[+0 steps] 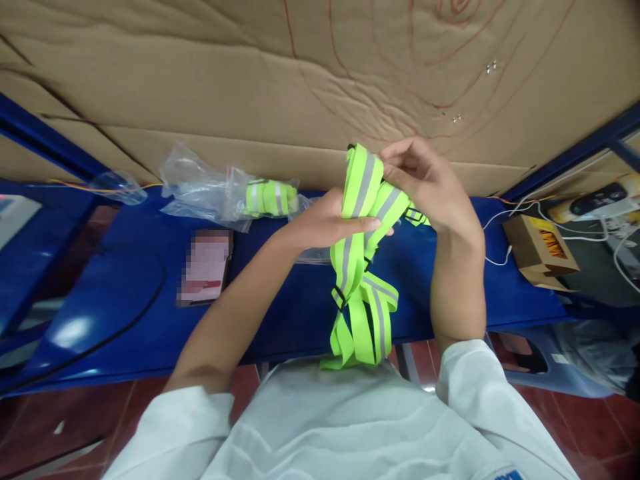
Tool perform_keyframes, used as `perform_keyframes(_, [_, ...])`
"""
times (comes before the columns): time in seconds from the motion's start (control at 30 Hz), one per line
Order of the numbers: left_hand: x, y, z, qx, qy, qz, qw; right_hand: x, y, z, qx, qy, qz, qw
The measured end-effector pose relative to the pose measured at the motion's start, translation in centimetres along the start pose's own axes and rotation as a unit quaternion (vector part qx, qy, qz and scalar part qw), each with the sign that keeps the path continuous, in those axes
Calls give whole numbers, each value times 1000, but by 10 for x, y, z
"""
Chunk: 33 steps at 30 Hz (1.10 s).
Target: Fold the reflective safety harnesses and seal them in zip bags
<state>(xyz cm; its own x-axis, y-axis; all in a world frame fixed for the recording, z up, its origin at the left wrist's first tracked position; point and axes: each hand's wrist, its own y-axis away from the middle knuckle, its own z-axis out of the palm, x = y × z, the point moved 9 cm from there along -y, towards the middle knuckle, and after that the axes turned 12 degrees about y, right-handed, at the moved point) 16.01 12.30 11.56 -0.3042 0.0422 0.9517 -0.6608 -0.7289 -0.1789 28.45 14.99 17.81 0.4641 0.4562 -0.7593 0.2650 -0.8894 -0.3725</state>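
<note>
Folding step in hand: left hand (327,223) and right hand (425,180) both clenched on reflective strap vest (361,267) held above table (125,293); next requires gathering hanging loops.

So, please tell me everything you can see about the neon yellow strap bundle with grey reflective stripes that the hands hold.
The neon yellow strap bundle with grey reflective stripes looks like woven webbing, each band with a grey stripe down its middle. Small black buckles sit on it. It is folded into several loops. The left hand grips its upper part, and the right hand pinches the top. The lower loops hang down over the blue table edge, reaching the white shirt.
</note>
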Motion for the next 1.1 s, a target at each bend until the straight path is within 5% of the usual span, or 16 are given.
perform_keyframes(0.17, [8, 1, -7, -1, -61, 26, 998, -36, 17, 16, -77, 194, -112, 972])
perform_keyframes(0.3, [11, 4, -4, -18, -61, 12, 998, -49, 23, 19, -59, 228, -130, 963])
perform_keyframes(0.43, [-4, 1, 2, 2, 77, -38, 996, -47, 23, 25, -69, 225, -114, 965])
perform_keyframes(0.63, [-29, -7, 20, 14, 281, -88, 956, -42, 19, 9, -20, 203, -81, 976])
perform_keyframes(0.87, [-13, 7, 13, -21, 101, -110, 989, -45, 23, 7, -33, 161, -43, 985])
perform_keyframes(1.0, [-15, 5, 5, 26, 67, -104, 992, -46, 23, 5, -22, 142, -33, 989])
perform_keyframes(1.1, [-20, 3, 9, -5, 52, -119, 991, -43, 23, 1, -17, 123, -25, 992])
